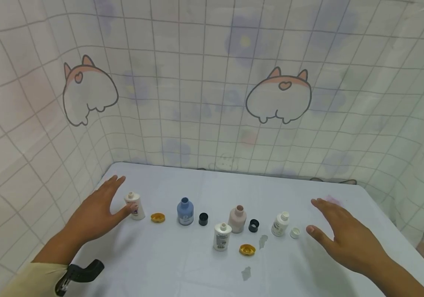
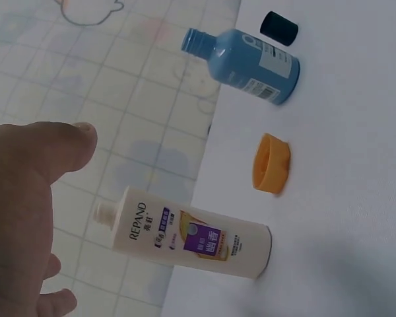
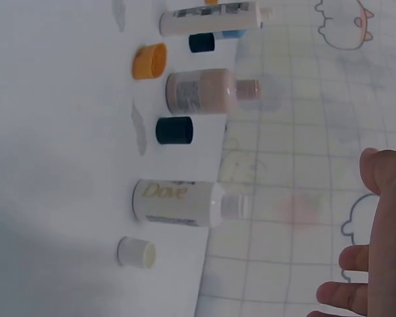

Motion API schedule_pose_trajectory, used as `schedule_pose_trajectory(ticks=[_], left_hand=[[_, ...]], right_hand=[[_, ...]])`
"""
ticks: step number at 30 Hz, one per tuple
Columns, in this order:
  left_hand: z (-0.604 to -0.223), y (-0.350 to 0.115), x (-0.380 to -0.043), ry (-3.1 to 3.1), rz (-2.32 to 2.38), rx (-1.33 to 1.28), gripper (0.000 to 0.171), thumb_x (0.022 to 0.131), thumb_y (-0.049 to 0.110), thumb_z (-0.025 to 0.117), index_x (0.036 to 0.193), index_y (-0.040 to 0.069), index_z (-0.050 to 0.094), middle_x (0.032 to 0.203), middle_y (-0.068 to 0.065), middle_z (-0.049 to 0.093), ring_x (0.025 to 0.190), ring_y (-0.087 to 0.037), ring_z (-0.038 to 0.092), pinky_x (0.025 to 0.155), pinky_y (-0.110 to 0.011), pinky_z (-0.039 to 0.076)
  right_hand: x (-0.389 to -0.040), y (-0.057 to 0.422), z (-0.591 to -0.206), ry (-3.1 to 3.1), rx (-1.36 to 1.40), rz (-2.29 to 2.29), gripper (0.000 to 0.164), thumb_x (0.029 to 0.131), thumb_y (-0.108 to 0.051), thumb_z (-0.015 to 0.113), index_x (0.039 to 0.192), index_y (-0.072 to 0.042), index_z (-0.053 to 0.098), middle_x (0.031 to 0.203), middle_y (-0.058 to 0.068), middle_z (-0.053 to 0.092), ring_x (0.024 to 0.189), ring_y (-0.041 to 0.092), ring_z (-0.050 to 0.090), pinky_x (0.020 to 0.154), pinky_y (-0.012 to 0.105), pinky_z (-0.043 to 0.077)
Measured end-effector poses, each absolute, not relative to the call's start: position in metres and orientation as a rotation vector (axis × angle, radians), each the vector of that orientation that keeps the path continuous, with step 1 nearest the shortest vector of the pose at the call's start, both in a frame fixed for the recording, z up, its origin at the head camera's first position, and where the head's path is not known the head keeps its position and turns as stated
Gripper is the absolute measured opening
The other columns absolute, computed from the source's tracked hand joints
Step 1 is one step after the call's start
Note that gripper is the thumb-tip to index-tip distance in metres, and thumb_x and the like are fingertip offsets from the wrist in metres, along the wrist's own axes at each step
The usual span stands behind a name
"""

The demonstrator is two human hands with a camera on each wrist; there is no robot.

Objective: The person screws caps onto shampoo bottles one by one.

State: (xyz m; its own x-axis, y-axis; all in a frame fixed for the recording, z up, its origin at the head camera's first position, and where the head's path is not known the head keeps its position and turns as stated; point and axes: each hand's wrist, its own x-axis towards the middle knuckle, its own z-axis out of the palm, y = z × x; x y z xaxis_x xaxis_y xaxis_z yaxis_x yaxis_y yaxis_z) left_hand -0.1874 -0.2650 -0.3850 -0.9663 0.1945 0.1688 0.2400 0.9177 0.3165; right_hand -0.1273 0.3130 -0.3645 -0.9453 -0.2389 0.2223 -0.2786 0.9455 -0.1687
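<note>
My left hand (image 1: 95, 212) hovers over the table's left side with fingers spread, holding nothing. Its thumb overlaps an uncapped white bottle (image 2: 195, 234) lettered REPAND, and a gold cap (image 1: 158, 218) lies beside that bottle. Over the right side is my right hand (image 1: 351, 239), fingers extended and holding nothing. Nearest to it are a small white cap (image 1: 295, 233) and an uncapped white Dove bottle (image 3: 175, 202). Between the hands stand an uncapped blue bottle (image 1: 185, 213), a pink bottle (image 1: 237, 220) and another white bottle (image 1: 221, 238), all upright.
Two black caps (image 1: 203, 219) and a second gold cap (image 1: 247, 250) lie among the bottles. Grey patches (image 1: 246, 273) mark the white table (image 1: 160, 268). A checked curtain (image 1: 197, 103) with cartoon animals hangs behind and at the sides. A black strap (image 1: 85, 272) shows at my left sleeve.
</note>
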Motion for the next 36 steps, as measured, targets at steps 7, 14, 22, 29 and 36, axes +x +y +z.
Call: schedule_pose_trajectory(ticks=[7, 14, 22, 29, 36], left_hand=[[-0.397, -0.274, -0.192, -2.981, -0.7, -0.299, 0.093, 0.084, 0.059, 0.059, 0.15, 0.011, 0.016, 0.15, -0.018, 0.024, 0.133, -0.041, 0.026, 0.1, -0.063, 0.028], [-0.415, -0.283, -0.195, -2.957, -0.883, -0.32, 0.087, 0.085, 0.055, 0.06, 0.149, 0.012, 0.021, 0.141, -0.02, 0.039, 0.119, -0.042, 0.045, 0.092, -0.057, 0.042], [-0.43, -0.286, -0.201, -2.939, -1.02, -0.336, 0.076, 0.087, 0.044, 0.065, 0.144, 0.011, 0.028, 0.138, -0.018, 0.043, 0.114, -0.043, 0.05, 0.088, -0.053, 0.047], [-0.439, -0.286, -0.206, -2.942, -1.051, -0.297, 0.075, 0.087, 0.038, 0.066, 0.144, 0.008, 0.028, 0.136, -0.02, 0.044, 0.115, -0.043, 0.049, 0.089, -0.053, 0.046], [-0.446, -0.287, -0.21, -2.931, -1.082, -0.296, 0.071, 0.088, 0.039, 0.065, 0.142, 0.008, 0.031, 0.135, -0.017, 0.047, 0.114, -0.04, 0.051, 0.088, -0.051, 0.048]], right_hand=[[-0.125, 0.302, -0.369, -2.908, 0.4, 0.425, 0.063, 0.09, -0.057, 0.049, 0.141, -0.02, 0.041, 0.137, 0.008, 0.045, 0.124, 0.034, 0.04, 0.089, 0.061, 0.039], [-0.121, 0.286, -0.376, -2.859, 0.42, 0.567, 0.055, 0.09, -0.051, 0.055, 0.134, -0.019, 0.048, 0.125, 0.0, 0.056, 0.11, 0.023, 0.053, 0.085, 0.052, 0.047], [-0.118, 0.27, -0.383, -2.822, 0.481, 0.645, 0.047, 0.092, -0.046, 0.055, 0.134, -0.026, 0.047, 0.121, -0.008, 0.058, 0.1, 0.012, 0.054, 0.077, 0.042, 0.051], [-0.117, 0.266, -0.388, -2.805, 0.495, 0.687, 0.045, 0.092, -0.041, 0.058, 0.133, -0.029, 0.047, 0.12, -0.011, 0.058, 0.096, 0.008, 0.055, 0.074, 0.036, 0.052], [-0.116, 0.258, -0.394, -2.776, 0.523, 0.806, 0.044, 0.091, -0.036, 0.061, 0.132, -0.03, 0.048, 0.116, -0.017, 0.057, 0.094, 0.006, 0.057, 0.075, 0.029, 0.052]])
